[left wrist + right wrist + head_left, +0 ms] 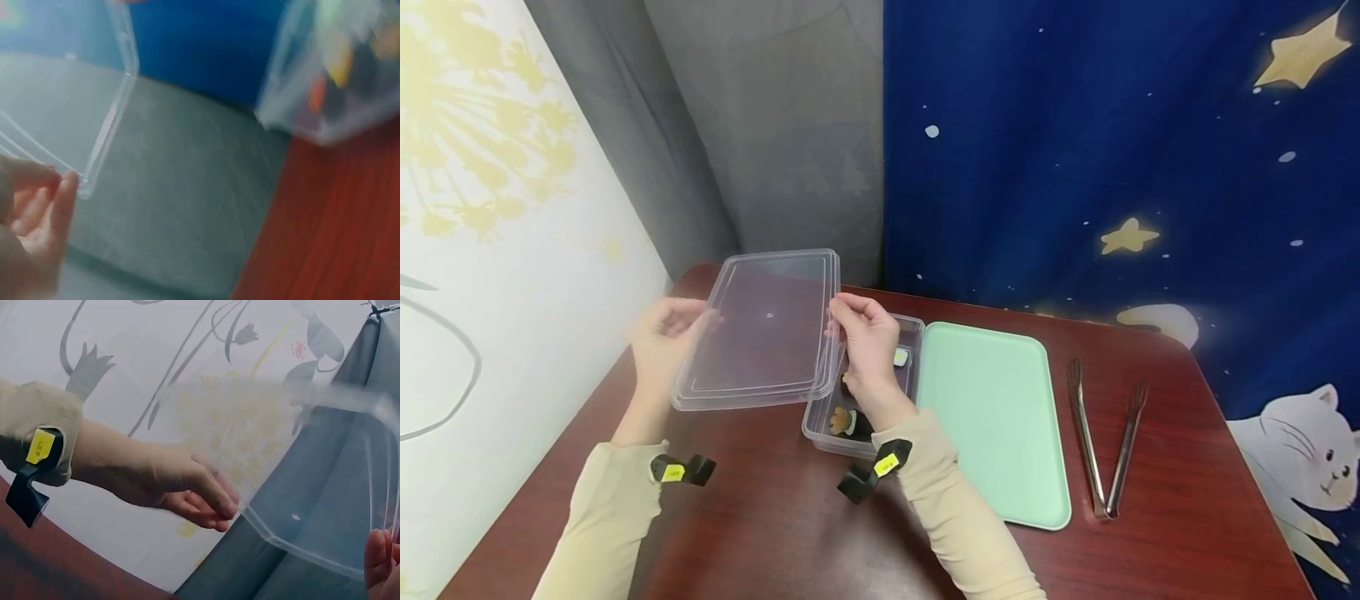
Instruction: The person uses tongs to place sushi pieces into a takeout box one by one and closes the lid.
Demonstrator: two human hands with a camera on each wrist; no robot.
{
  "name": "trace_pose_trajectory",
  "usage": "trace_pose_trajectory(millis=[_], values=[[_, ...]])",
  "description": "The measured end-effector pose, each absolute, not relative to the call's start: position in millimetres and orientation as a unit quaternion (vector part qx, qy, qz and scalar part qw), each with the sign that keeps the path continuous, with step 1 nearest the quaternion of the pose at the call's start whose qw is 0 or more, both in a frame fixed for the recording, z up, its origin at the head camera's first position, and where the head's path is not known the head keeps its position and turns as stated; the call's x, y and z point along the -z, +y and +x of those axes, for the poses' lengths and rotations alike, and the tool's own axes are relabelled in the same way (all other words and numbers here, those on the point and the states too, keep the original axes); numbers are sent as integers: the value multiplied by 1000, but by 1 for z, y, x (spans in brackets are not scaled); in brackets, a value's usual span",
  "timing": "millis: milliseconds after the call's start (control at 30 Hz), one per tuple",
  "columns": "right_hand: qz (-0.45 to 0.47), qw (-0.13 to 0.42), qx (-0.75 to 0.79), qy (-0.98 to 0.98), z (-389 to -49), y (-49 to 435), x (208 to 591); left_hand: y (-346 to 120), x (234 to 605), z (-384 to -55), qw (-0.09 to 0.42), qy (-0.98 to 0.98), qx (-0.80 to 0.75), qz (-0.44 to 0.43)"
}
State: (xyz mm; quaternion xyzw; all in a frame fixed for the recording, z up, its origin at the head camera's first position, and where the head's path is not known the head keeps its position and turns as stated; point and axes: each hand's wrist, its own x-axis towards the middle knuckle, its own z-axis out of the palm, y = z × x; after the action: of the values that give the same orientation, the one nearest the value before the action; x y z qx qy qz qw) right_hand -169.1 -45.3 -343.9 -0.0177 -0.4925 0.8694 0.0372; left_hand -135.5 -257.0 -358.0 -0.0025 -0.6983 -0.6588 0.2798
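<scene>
Both hands hold a clear plastic lid (760, 333) up in the air, tilted, left of and partly over a clear plastic box (831, 448). My left hand (664, 340) pinches the lid's left edge between thumb and fingers; it is blurred in the head view. On the opposite edge, my right hand (872, 343) grips the rim with thumb and fingertips. Inside the box lie several small items, among them a brown paw-like piece (841, 421) with a dark part and a whitish piece (901, 357). My right hand and the lid hide part of the box.
Right beside the box lies a light green tray (992, 417). Metal tongs (1093, 467) rest spread apart on the reddish-brown table (760, 517), to the tray's right. A grey curtain (782, 125) and a blue starry curtain (1037, 167) hang behind the table.
</scene>
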Motion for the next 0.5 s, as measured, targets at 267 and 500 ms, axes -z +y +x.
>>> trace_pose_trajectory(millis=[267, 500], values=[[-11, 71, -862, -501, -173, -27, 346, -256, 362, -150, -9, -423, 906, 18], [-22, 89, -844, -528, -177, 0, 356, -236, 368, -158, -19, -553, 833, 20]])
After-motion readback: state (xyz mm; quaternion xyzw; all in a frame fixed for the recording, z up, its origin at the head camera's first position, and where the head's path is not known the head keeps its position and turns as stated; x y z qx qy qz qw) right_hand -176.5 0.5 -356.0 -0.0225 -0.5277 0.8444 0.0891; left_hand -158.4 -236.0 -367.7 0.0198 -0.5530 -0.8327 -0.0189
